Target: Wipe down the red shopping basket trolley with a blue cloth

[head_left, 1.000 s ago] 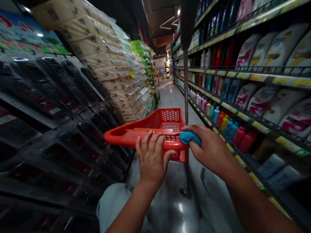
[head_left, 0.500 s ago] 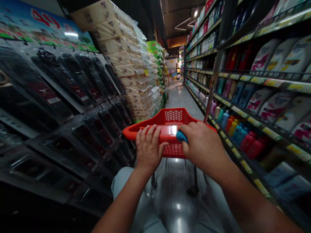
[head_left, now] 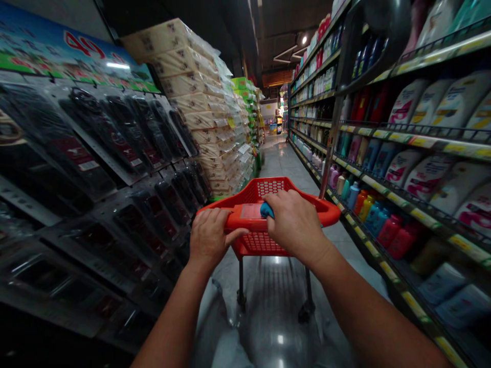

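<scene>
A red plastic shopping cart [head_left: 253,244] on dark legs with casters stands in front of me. My left hand [head_left: 209,236] grips the left part of its handle, fingers over the top and thumb on the near side. My right hand [head_left: 294,221] is closed round a bunched blue cloth [head_left: 266,210], pressing it onto the handle's right half. Between the hands, a clear panel [head_left: 245,211] is set in the handle. The cart's basket shows only in part behind the hands.
Packaged black items [head_left: 88,138] hang close on the left, before stacked wrapped packs [head_left: 203,110]. Shelves of bottles [head_left: 425,174] line the right, with a dark post [head_left: 330,148] near the cart's right side. The grey tiled floor [head_left: 278,156] runs ahead.
My left hand has shifted left along the handle to its left part. My right hand and the blue cloth have also slid left, towards the middle of the handle.
</scene>
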Demonstrator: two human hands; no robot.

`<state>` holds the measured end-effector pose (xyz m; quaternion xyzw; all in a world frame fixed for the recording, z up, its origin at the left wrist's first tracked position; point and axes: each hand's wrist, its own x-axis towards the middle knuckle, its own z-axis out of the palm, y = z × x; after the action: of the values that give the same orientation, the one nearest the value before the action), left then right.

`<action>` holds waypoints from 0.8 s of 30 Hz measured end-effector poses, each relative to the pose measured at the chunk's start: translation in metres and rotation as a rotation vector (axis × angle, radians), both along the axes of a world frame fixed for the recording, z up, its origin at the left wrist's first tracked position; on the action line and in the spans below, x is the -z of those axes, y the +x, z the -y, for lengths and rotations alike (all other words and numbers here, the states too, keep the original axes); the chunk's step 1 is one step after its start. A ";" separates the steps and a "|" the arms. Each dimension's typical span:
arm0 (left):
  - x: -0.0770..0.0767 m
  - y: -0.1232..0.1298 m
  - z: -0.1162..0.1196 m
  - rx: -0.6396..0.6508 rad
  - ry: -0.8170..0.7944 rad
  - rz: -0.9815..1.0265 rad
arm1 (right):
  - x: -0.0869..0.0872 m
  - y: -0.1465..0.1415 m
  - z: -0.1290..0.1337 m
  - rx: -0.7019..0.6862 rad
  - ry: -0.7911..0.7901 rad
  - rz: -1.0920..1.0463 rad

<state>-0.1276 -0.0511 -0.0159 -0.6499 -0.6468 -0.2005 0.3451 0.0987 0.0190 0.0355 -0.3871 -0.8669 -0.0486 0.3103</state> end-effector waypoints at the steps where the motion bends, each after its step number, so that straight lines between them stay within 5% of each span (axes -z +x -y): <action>1: 0.000 0.003 0.000 -0.009 0.004 -0.007 | 0.001 0.003 -0.004 -0.008 0.002 -0.007; 6: 0.005 0.040 -0.007 -0.062 0.071 -0.009 | 0.007 0.017 -0.020 0.159 -0.027 -0.056; 10: 0.005 0.070 -0.006 -0.067 0.079 -0.032 | 0.010 0.007 -0.019 0.011 0.031 -0.096; 17: -0.004 0.049 0.005 0.164 0.038 0.105 | 0.003 0.037 -0.052 0.234 -0.102 -0.091; 22: -0.003 0.051 -0.001 0.217 0.048 0.125 | 0.002 0.027 -0.043 -0.203 -0.057 -0.082; 24: -0.003 0.045 -0.003 0.339 0.009 0.166 | 0.000 0.029 -0.050 -0.193 -0.101 -0.091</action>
<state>-0.0829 -0.0482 -0.0131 -0.7291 -0.5534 -0.3116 0.2549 0.1279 0.0690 0.0354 -0.3190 -0.8865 0.0429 0.3324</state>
